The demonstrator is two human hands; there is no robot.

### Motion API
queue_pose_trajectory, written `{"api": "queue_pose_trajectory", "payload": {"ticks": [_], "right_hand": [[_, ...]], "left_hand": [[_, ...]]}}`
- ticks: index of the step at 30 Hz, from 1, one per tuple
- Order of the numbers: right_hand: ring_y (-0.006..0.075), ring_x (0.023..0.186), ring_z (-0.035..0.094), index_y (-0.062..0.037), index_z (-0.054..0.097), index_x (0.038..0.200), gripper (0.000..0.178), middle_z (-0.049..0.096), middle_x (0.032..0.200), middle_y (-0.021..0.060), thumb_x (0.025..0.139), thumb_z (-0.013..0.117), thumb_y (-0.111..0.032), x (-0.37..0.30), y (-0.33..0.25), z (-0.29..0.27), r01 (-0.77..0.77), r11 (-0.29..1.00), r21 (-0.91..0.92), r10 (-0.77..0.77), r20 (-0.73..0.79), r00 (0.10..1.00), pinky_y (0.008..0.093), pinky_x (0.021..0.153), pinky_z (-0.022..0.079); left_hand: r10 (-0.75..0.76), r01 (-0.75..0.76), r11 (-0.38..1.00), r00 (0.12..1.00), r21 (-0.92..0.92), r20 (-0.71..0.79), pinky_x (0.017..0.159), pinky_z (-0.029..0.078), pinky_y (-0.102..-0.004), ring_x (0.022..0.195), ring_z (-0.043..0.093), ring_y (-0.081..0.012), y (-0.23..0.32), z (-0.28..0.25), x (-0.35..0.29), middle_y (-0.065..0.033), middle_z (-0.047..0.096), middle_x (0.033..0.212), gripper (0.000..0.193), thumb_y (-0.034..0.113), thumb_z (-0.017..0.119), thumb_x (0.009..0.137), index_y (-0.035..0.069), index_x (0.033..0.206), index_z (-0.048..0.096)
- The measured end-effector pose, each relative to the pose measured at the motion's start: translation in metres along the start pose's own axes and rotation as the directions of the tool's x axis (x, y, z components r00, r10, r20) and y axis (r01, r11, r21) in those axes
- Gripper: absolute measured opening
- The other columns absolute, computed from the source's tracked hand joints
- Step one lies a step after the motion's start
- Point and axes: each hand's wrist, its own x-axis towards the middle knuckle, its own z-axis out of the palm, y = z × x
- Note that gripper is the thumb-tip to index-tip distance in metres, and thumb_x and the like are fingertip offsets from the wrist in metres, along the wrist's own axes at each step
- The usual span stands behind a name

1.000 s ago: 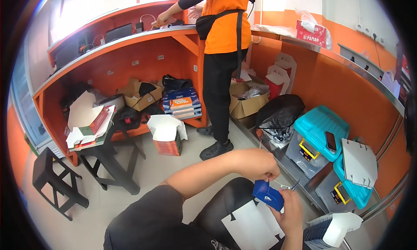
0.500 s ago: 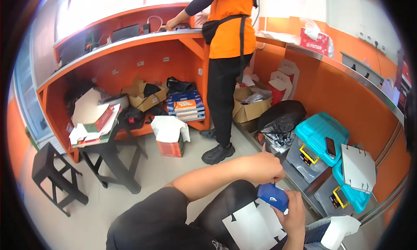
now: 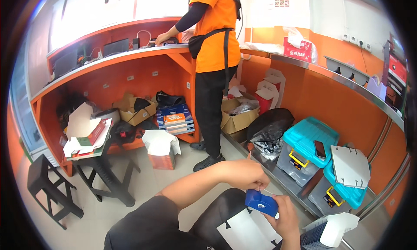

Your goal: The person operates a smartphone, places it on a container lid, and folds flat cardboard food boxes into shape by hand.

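Note:
A small blue carton [image 3: 260,202] with a white mark on its face is held up above my lap. My right hand [image 3: 284,217] grips its right end, thumb below and fingers on top. The fingers of my left hand [image 3: 248,174] are pinched together at the carton's upper left edge, on what looks like its flap; their tips are partly hidden. Under the carton, flat white slotted cardboard blanks [image 3: 244,232] lie across my lap.
A stack of folded cartons [image 3: 332,230] stands at lower right. Teal-lidded bins [image 3: 310,139] line the right side, with a phone [image 3: 319,149] and more white blanks [image 3: 350,166] on top. Black stools [image 3: 47,189] stand left. A person in orange [image 3: 217,45] works at the counter.
My view has tilted up and turned right, so the surroundings sit lower and further left. The carton is tipped a little differently; both hands stay on it.

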Motion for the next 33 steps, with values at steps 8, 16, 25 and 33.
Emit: {"api": "queue_pose_trajectory", "payload": {"ticks": [8,16,25,33], "right_hand": [[0.0380,0.100,0.068,-0.0017,0.059,0.130,0.066,0.067,0.115,0.0169,0.076,0.095,-0.018,0.002,0.006,-0.003,0.046,0.999,0.006,-0.047,0.055,0.997,0.0443,0.082,0.057],[0.0379,0.104,0.069,-0.0040,0.062,0.133,0.066,0.066,0.117,0.0152,0.079,0.092,-0.025,-0.006,-0.005,0.000,-0.024,0.999,0.034,0.022,0.075,0.997,0.0439,0.084,0.059],[0.0422,0.107,0.068,-0.0044,0.060,0.136,0.067,0.064,0.122,0.0178,0.081,0.090,-0.027,-0.001,-0.001,-0.014,-0.118,0.993,-0.007,0.117,-0.022,0.993,0.0479,0.085,0.058],[0.0334,0.105,0.069,-0.0065,0.060,0.137,0.064,0.064,0.121,0.0122,0.082,0.087,-0.027,0.000,0.012,-0.030,-0.087,0.996,-0.011,0.086,-0.066,0.994,0.0418,0.081,0.060]], "left_hand": [[-0.007,-0.010,0.992,0.992,0.130,0.125,0.090,0.051,-0.0468,0.102,0.068,-0.0368,0.010,0.000,0.005,-0.0123,0.071,0.097,0.008,0.012,0.071,0.091,0.007,0.097,0.070],[0.041,-0.092,0.978,0.965,0.188,0.258,0.094,0.052,-0.0458,0.105,0.067,-0.0360,0.022,-0.001,0.015,-0.0135,0.072,0.098,0.012,0.016,0.075,0.091,0.005,0.095,0.074],[0.094,-0.084,0.862,0.996,0.499,0.005,0.093,0.052,-0.0457,0.097,0.069,-0.0348,0.031,-0.015,0.030,-0.0138,0.071,0.087,0.019,0.020,0.081,0.080,0.006,0.090,0.075],[0.019,-0.052,0.953,0.993,0.297,0.113,0.099,0.049,-0.0428,0.098,0.068,-0.0324,0.031,-0.032,0.052,-0.0096,0.071,0.088,0.014,0.011,0.082,0.084,0.007,0.093,0.071]]}}
